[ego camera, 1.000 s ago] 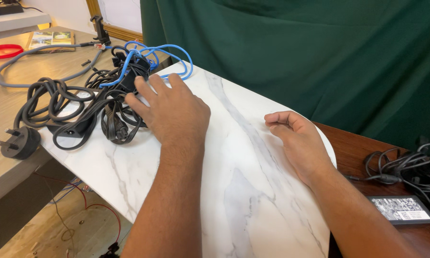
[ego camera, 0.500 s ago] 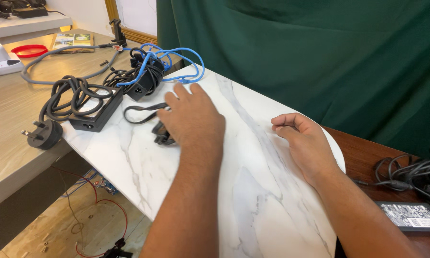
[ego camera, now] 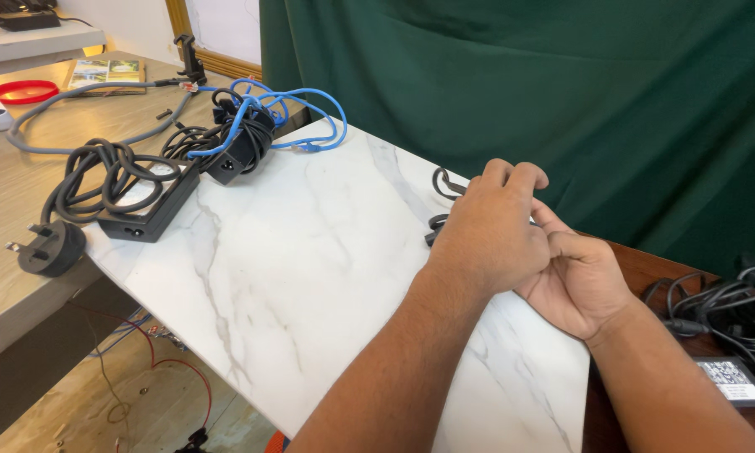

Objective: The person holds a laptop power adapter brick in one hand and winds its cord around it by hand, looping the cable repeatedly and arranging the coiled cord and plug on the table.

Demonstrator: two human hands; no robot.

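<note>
Both hands meet at the worktop's [ego camera: 310, 252] far edge, left hand [ego camera: 486, 239] and right hand [ego camera: 579, 281] fingers curled round a black cord [ego camera: 441, 186], while the cable pile [ego camera: 184, 159] lies untouched at the left corner.

A small black cable bundle [ego camera: 441, 205] lay on the far right part of the white marble slab [ego camera: 310, 252], mostly hidden, one loop showing beyond it.
</note>
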